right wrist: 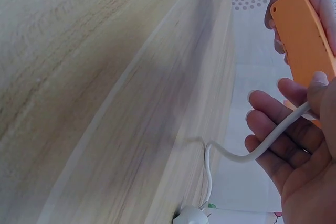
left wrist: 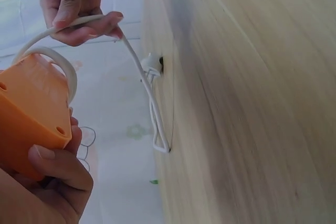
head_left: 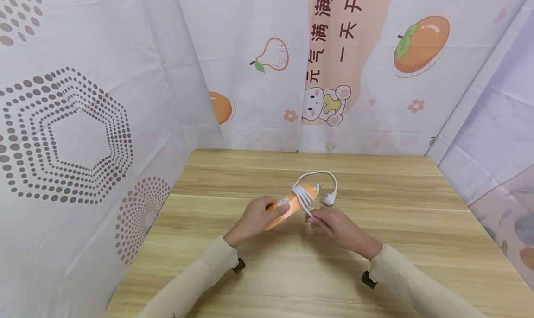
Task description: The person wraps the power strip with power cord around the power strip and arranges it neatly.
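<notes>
An orange power strip (head_left: 294, 206) is gripped near one end by my left hand (head_left: 257, 218), held tilted above the table. White cord (head_left: 303, 195) is wound in several turns round its far end. With thumb and forefinger my right hand (head_left: 341, 229) pinches the cord; in the right wrist view the other fingers (right wrist: 268, 124) are spread loosely under it. From there the free length loops away to a white plug (head_left: 329, 198) lying on the table beyond my right hand. The left wrist view shows the power strip's orange underside (left wrist: 34, 103) with screw holes.
The wood-grain table (head_left: 267, 281) runs back to a printed curtain (head_left: 250, 100) with fruit drawings and lettering. Another patterned curtain (head_left: 83, 169) hangs along the left edge, and a pale one (head_left: 496, 123) along the right.
</notes>
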A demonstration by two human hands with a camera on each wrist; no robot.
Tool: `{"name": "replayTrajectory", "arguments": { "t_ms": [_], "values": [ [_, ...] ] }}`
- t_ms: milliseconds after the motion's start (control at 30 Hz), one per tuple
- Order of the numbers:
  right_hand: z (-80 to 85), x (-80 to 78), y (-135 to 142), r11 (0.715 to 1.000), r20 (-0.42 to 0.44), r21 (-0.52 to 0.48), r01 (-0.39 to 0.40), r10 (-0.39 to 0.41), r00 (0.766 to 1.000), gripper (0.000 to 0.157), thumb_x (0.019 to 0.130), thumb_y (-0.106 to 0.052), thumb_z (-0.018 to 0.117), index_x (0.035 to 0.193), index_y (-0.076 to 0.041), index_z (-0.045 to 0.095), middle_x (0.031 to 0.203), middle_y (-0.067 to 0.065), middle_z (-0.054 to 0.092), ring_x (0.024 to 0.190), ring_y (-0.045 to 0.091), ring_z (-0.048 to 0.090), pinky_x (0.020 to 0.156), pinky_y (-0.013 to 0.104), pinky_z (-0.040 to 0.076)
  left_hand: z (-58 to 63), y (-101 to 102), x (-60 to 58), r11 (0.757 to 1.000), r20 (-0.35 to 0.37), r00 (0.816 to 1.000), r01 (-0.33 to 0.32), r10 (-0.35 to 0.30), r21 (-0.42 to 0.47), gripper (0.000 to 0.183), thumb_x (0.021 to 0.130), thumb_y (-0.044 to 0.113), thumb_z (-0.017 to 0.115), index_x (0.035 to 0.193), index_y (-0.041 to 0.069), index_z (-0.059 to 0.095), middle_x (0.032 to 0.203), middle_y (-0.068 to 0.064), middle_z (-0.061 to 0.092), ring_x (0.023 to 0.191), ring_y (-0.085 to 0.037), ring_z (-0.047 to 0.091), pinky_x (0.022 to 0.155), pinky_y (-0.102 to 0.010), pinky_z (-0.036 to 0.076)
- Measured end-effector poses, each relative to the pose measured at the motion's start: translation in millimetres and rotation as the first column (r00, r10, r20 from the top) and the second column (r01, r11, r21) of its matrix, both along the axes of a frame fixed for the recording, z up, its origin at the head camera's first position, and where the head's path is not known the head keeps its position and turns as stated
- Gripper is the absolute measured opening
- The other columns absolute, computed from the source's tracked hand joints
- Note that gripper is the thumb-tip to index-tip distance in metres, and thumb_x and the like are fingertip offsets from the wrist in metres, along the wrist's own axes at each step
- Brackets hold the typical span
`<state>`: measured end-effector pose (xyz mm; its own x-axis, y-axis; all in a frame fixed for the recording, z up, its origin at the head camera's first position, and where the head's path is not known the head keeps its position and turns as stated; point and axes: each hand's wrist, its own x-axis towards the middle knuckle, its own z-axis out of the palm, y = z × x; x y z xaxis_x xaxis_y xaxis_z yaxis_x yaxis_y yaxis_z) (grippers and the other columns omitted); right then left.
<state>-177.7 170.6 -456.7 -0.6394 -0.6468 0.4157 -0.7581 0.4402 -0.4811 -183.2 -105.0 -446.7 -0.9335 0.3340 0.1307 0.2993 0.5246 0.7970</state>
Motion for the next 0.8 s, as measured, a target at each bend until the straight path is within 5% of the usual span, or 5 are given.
{"name": "replayTrajectory", "arguments": {
  "t_ms": [167, 367, 667, 800],
  "values": [
    [-3.3, -2.3, 0.8, 1.000, -0.038, 0.009, -0.007, 0.008, 0.999, 0.013, 0.098, -0.006, 0.068, 0.096, -0.019, 0.068, 0.084, -0.010, 0.061, 0.078, 0.003, 0.054, 0.068, 0.028, 0.050, 0.1, -0.1, 0.6, 0.999, 0.013, 0.999, 0.035, -0.035, 0.037, 0.043, 0.098, 0.052, 0.066, 0.095, 0.010, 0.074, 0.078, 0.003, 0.062, 0.065, -0.011, 0.053, 0.057, -0.027, 0.043],
    [-8.3, -4.8, 3.2, 0.997, -0.063, 0.053, -0.064, 0.067, 0.996, 0.007, 0.097, -0.009, 0.068, 0.095, -0.013, 0.073, 0.097, -0.009, 0.069, 0.099, 0.011, 0.060, 0.086, 0.039, 0.053, -1.1, -3.5, 0.0, 0.994, 0.018, 0.994, 0.105, -0.105, 0.044, 0.037, 0.097, 0.046, 0.070, 0.099, 0.010, 0.075, 0.082, 0.004, 0.064, 0.069, -0.011, 0.053, 0.060, -0.026, 0.045],
    [-15.8, -10.3, 4.9, 0.975, -0.084, 0.051, -0.217, 0.221, 0.972, 0.007, 0.098, -0.010, 0.066, 0.100, -0.013, 0.072, 0.098, -0.006, 0.071, 0.097, 0.010, 0.065, 0.087, 0.039, 0.054, 1.8, -4.9, 3.0, 0.966, 0.008, 0.968, 0.251, -0.252, 0.065, 0.027, 0.096, 0.045, 0.070, 0.099, 0.018, 0.074, 0.086, 0.007, 0.063, 0.075, -0.008, 0.051, 0.064, -0.025, 0.042],
    [-15.2, -9.2, 6.8, 0.976, -0.057, 0.020, -0.217, 0.218, 0.974, 0.021, 0.093, -0.004, 0.073, 0.110, -0.014, 0.068, 0.108, -0.005, 0.069, 0.103, 0.010, 0.064, 0.090, 0.039, 0.053, 0.1, -7.1, 2.9, 0.945, -0.008, 0.949, 0.316, -0.316, 0.089, 0.024, 0.098, 0.042, 0.070, 0.100, 0.019, 0.076, 0.086, 0.008, 0.063, 0.074, -0.008, 0.050, 0.065, -0.024, 0.040]
  ]
}}
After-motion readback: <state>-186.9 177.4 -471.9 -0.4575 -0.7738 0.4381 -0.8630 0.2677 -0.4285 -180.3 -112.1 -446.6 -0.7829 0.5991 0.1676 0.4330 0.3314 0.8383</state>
